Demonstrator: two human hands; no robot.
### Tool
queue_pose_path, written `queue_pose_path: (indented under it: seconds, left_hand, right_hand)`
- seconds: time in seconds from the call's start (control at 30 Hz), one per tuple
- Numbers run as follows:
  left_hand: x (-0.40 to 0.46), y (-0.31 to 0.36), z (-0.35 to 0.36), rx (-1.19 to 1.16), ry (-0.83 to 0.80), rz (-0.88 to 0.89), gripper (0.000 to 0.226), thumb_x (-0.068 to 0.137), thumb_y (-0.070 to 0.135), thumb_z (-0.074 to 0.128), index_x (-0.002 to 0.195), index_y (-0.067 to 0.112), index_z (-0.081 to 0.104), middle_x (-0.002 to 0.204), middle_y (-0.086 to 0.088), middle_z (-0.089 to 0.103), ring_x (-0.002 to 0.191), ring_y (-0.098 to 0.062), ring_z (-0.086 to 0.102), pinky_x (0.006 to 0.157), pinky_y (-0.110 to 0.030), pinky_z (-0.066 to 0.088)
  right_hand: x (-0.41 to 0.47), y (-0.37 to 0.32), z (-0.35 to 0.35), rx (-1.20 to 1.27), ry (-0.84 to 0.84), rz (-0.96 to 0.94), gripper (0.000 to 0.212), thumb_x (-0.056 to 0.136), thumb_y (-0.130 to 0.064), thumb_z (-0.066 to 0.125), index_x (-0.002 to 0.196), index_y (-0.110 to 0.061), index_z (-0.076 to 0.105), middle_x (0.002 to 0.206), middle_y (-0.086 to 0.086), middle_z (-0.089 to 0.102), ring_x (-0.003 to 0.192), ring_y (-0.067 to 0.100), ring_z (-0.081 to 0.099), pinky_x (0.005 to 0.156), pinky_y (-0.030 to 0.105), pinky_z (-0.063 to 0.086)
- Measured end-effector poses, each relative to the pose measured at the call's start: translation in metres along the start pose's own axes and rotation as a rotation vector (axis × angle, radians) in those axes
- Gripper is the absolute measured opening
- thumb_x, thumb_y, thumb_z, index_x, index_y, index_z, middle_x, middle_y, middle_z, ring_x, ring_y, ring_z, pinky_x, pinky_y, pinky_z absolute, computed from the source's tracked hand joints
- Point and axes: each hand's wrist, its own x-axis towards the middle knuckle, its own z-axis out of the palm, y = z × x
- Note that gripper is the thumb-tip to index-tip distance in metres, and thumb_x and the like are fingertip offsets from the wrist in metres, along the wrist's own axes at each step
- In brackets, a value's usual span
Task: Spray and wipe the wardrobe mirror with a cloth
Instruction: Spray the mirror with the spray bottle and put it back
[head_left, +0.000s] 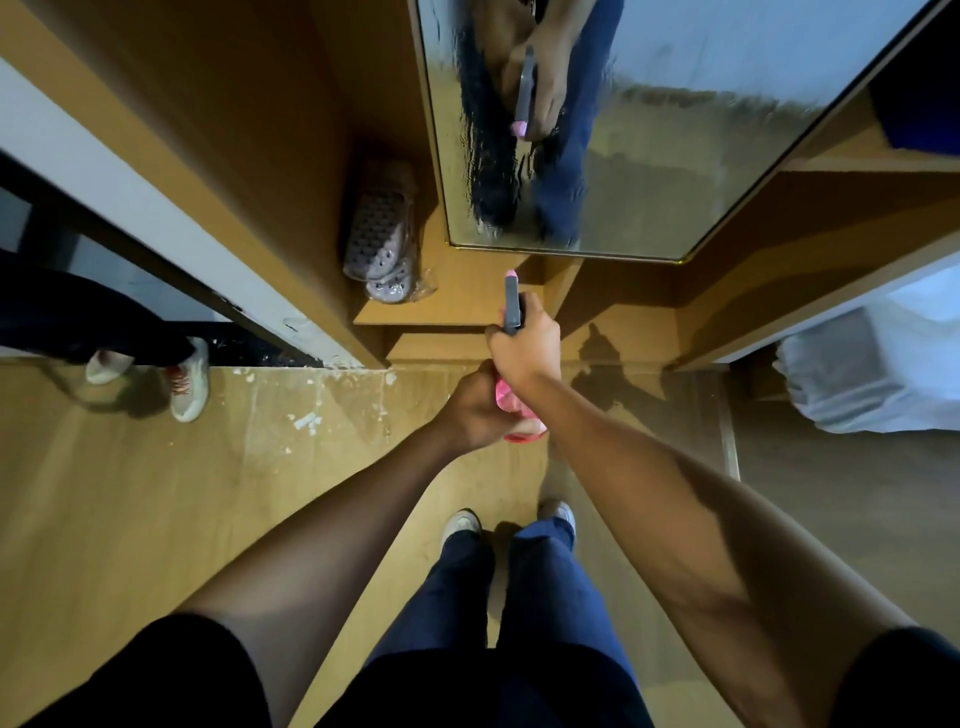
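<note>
The right hand curls tight round the grey trigger head of a pink translucent plastic spray bottle, its pink nozzle aimed at the bottom edge of the tall gold-framed wardrobe mirror just ahead. The left hand wraps the bottle's pink body from below, steadying it. The glass looks wet, with streaks running down. No cloth is in view, so the likely trouble is liquid running off the glass onto the tan wooden wardrobe ledge before it gets wiped. Aimed this low, spray could also wet the bagged grey perforated clogs nearby.
</note>
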Motion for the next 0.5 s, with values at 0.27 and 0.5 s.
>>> queue_pose_path:
  seconds: [0.27, 0.5]
  left_hand:
    - [-0.004, 0.010, 0.015, 0.054, -0.083, 0.052, 0.060, 0.061, 0.011, 0.081, 0.113, 0.012, 0.051, 0.099, 0.007, 0.062, 0.099, -0.015, 0.059, 0.078, -0.021, 0.047]
    - [-0.008, 0.021, 0.038, 0.105, -0.158, 0.116, 0.050, 0.068, 0.000, 0.078, 0.108, 0.016, 0.052, 0.091, 0.011, 0.061, 0.083, -0.001, 0.057, 0.065, -0.007, 0.043]
  right_hand:
    - [-0.014, 0.012, -0.022, 0.103, 0.170, 0.087, 0.019, 0.083, -0.005, 0.057, 0.102, -0.009, 0.055, 0.089, 0.005, 0.061, 0.083, 0.027, 0.060, 0.077, 0.038, 0.052]
    - [-0.026, 0.017, -0.051, 0.051, 0.240, 0.103, 0.018, 0.084, -0.004, 0.056, 0.100, -0.010, 0.053, 0.078, -0.005, 0.054, 0.068, 0.010, 0.052, 0.060, 0.022, 0.043]
